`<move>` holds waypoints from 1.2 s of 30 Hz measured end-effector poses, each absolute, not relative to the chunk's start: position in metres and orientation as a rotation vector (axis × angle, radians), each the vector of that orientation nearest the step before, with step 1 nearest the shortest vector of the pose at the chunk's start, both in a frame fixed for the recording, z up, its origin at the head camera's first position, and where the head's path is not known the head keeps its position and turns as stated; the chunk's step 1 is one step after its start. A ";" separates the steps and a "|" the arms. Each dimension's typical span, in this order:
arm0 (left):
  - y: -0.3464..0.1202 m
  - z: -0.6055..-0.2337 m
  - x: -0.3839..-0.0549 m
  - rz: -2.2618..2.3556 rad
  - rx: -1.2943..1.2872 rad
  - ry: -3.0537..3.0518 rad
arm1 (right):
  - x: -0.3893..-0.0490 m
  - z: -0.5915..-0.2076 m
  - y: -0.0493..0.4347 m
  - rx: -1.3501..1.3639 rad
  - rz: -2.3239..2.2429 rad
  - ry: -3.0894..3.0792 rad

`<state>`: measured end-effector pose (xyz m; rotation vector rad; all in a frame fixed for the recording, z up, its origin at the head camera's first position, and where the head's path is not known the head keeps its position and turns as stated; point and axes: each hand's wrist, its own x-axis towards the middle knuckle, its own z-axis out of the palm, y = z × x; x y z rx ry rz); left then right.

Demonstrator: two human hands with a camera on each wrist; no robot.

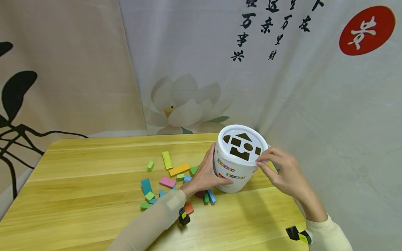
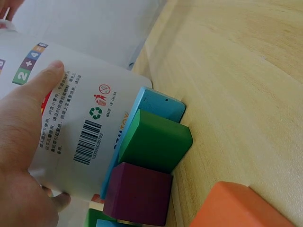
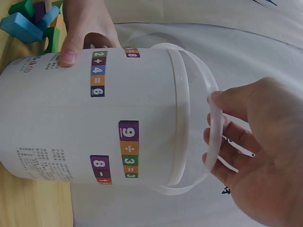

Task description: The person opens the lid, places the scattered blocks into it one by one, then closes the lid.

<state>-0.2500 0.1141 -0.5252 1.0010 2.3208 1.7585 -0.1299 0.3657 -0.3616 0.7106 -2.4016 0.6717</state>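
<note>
A white plastic bucket (image 1: 233, 174) stands at the back right of the table. Its lid (image 1: 240, 139) is on and has several shaped holes. My left hand (image 1: 205, 174) holds the bucket's left side, with the thumb across the printed wall and the other fingers partly hidden behind it. In the right wrist view, my right hand (image 3: 265, 142) pinches the white handle (image 3: 215, 127) between thumb and fingers, lifted clear of the lid's rim. Blue (image 2: 158, 104), green (image 2: 156, 142) and purple (image 2: 139, 194) blocks lie against or close beside the bucket's base.
Several coloured wooden blocks are scattered left of the bucket, among them a yellow block (image 1: 167, 160), a pink block (image 1: 168, 182) and a teal block (image 1: 146, 186). The wooden table (image 1: 78, 181) ends at a hanging curtain (image 1: 194, 69) behind, which also runs along the right.
</note>
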 end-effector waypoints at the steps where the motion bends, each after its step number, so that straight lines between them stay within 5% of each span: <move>1: 0.114 -0.525 -0.250 1.762 1.006 2.320 | -0.128 -0.363 0.366 0.729 0.658 -2.399; 36: 0.107 -0.521 -0.247 1.733 0.986 2.349 | -0.126 -0.491 0.366 0.773 0.661 -2.183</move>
